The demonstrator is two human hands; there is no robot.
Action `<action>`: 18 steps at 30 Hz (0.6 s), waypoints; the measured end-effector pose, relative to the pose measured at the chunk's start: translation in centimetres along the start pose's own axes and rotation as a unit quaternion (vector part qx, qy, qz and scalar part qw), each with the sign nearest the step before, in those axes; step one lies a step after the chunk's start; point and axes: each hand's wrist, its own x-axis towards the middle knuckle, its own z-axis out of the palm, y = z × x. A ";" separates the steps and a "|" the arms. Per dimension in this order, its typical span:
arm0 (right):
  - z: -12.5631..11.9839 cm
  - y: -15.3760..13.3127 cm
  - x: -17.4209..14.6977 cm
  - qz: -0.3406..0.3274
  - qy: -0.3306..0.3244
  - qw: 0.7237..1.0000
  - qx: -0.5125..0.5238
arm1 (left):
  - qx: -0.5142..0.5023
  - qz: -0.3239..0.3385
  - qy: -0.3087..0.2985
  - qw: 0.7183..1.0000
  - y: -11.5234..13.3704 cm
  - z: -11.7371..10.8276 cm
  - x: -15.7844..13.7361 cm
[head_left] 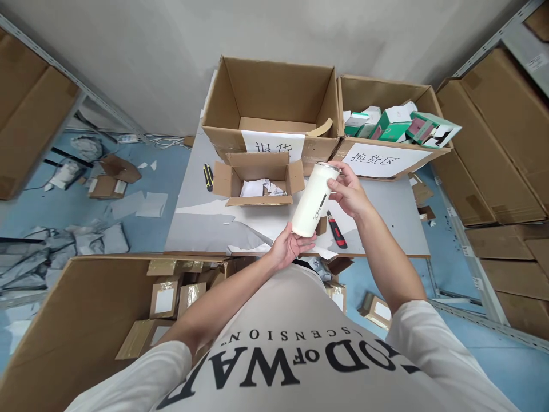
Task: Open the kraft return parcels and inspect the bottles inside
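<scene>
A cream-white tumbler point(311, 203) with dark lettering and a metal rim is held tilted above the table's front edge. My right hand point(348, 191) grips it near the rim, thumb on the front. Its base rests on the fingers of my left hand point(289, 247), thumb against the lower side. Just behind and to the left stands a small open carton point(259, 201) with crumpled white paper point(268, 187) inside. A red and black utility knife point(337, 230) lies right of the tumbler, and a yellow and black utility knife point(208, 177) lies left of the carton.
Two large labelled cartons stand at the back: the left carton point(278, 91) and the right carton point(388, 86), which holds several green and white boxes point(392, 123). Below the table point(193, 234), a big carton point(55, 326) holds taped parcels point(164, 297). Shelved cartons point(506, 131) flank the right side.
</scene>
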 end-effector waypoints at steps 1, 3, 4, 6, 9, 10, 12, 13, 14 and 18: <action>0.0 0.1 0.1 -0.005 0.009 1.000 -0.007 | 0.004 -0.007 -0.001 1.000 0.1 -0.1 0.2; -0.1 0.1 0.3 -0.024 0.023 0.999 -0.029 | 0.030 -0.002 0.001 1.000 0.3 -0.5 0.6; -0.4 0.0 0.2 -0.041 0.032 0.998 -0.044 | 0.057 0.016 0.011 0.998 0.5 -0.9 0.8; -1.1 -0.2 -0.1 -0.094 0.055 0.990 -0.085 | 0.149 0.091 0.056 0.983 0.9 -2.2 1.1; -2.1 0.1 -1.8 -0.161 0.099 0.971 -0.144 | 0.355 0.216 0.127 0.901 1.4 -4.6 1.6; -2.4 0.5 -2.7 -0.169 0.112 0.967 -0.156 | 0.415 0.234 0.127 0.870 1.5 -5.3 1.9; -2.4 1.5 -4.6 -0.169 0.137 0.961 -0.171 | 0.487 0.234 0.093 0.837 1.5 -6.4 2.8; -2.2 2.2 -5.5 -0.168 0.151 0.958 -0.178 | 0.498 0.226 0.069 0.835 1.4 -6.6 3.4; -1.9 2.9 -6.4 -0.169 0.165 0.953 -0.187 | 0.498 0.218 0.048 0.838 1.3 -6.8 4.2; -0.7 5.9 -8.3 -0.166 0.201 0.934 -0.244 | 0.497 0.220 -0.011 0.839 0.6 -6.8 7.0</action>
